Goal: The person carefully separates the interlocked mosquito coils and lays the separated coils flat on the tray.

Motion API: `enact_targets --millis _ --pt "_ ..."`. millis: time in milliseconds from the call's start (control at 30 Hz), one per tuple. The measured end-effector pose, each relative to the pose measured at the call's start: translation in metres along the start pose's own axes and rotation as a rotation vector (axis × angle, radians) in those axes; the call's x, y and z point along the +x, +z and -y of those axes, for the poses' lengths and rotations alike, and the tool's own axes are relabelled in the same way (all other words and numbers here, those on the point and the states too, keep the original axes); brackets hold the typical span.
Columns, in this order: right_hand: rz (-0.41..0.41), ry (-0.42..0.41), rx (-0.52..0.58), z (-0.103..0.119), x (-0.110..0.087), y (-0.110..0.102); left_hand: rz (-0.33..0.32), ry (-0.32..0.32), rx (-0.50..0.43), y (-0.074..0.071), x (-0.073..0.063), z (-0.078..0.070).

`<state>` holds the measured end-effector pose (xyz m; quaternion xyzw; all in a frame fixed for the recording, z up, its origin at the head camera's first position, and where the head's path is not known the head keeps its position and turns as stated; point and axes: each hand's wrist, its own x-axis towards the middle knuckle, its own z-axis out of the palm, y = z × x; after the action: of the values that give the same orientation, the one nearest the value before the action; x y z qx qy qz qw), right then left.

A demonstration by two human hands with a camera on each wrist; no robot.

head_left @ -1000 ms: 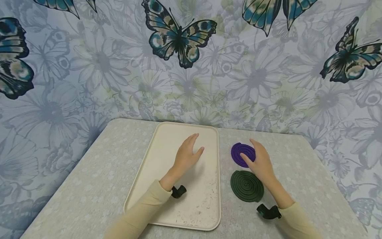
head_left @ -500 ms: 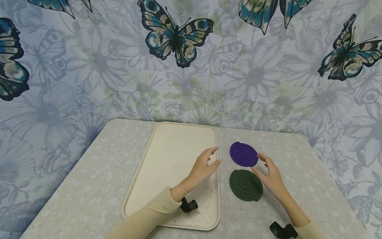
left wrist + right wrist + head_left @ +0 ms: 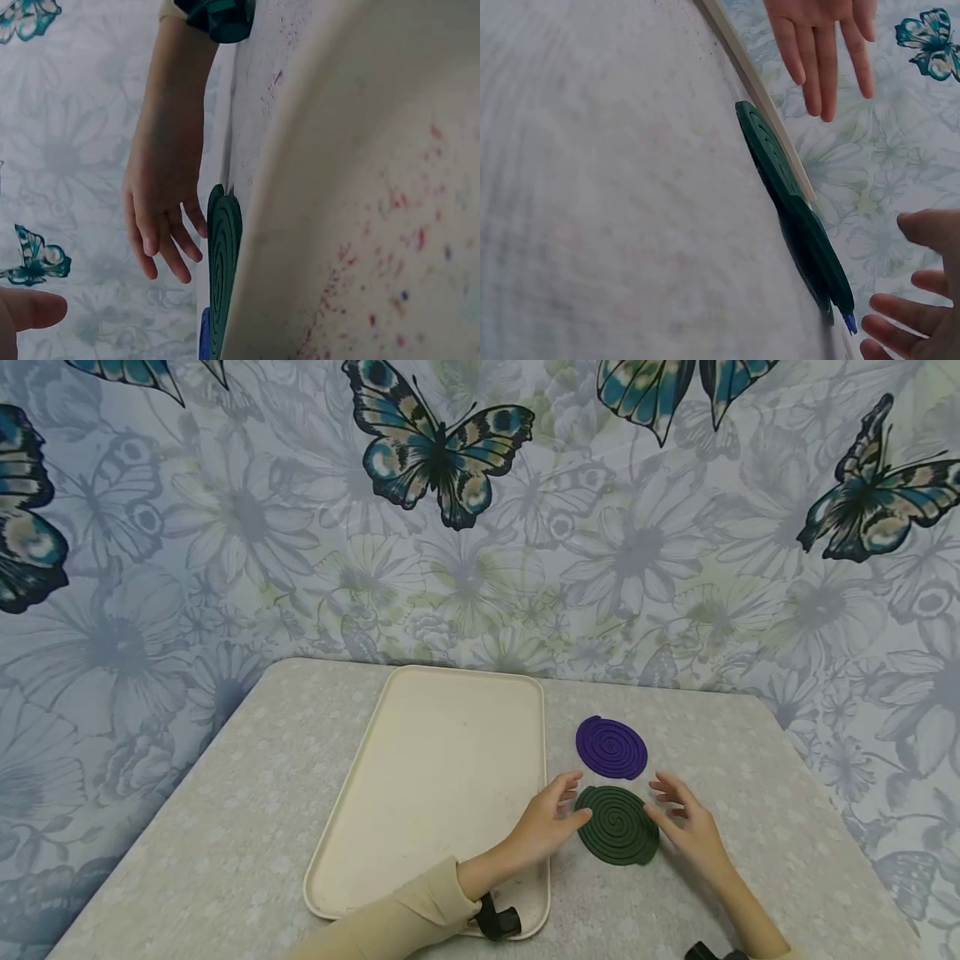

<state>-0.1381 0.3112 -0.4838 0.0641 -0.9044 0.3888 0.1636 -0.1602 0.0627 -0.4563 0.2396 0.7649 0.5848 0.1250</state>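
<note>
A flat dark green spiral disc (image 3: pixel 618 831), wound like a coiled rope, lies on the table between my two hands. My left hand (image 3: pixel 542 827) is at its left side, thumb tip overlapping the disc's edge in the head view, fingers loosely bent. On the other side, my right hand (image 3: pixel 693 831) has its relaxed fingers spread close to the disc's right edge. Neither hand holds anything. Just behind lies a similar purple spiral disc (image 3: pixel 611 748). In the right wrist view the green disc (image 3: pixel 769 154) shows edge-on, low on the table, with the left hand (image 3: pixel 821 52) beyond it.
A large cream tray (image 3: pixel 427 752) with a raised rim lies left of the discs, under my left forearm. Small coloured specks mark its surface (image 3: pixel 390 225). The patterned table (image 3: pixel 757 777) ends at a butterfly-print backdrop (image 3: pixel 480 593). Black wrist cameras (image 3: pixel 498 920) sit under the wrists.
My left hand has moved right and toward me, from over the tray to the green disc's left side. My right hand has drawn back from the purple disc to the green one's right.
</note>
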Motion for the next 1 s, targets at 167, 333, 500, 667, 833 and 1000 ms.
enact_targets --millis 167,333,500,667,833,1000 --pt "-0.005 0.048 -0.012 -0.004 -0.005 0.004 0.007 -0.059 -0.049 0.005 -0.003 0.003" --pt "-0.022 0.081 0.013 -0.008 -0.009 0.007 0.033 -0.144 -0.06 0.008 -0.006 0.002" --pt "-0.038 0.073 0.024 -0.006 -0.01 0.009 0.092 -0.191 -0.043 0.011 -0.009 0.001" --pt "-0.007 0.115 0.045 -0.003 -0.009 0.009 0.112 -0.201 -0.039 0.012 -0.008 0.0" --pt "0.007 0.144 0.125 -0.002 -0.006 0.008 0.055 -0.204 -0.049 0.011 -0.006 0.0" --pt "0.022 0.187 0.308 -0.006 -0.006 0.008 0.005 -0.204 -0.074 0.011 -0.004 0.003"
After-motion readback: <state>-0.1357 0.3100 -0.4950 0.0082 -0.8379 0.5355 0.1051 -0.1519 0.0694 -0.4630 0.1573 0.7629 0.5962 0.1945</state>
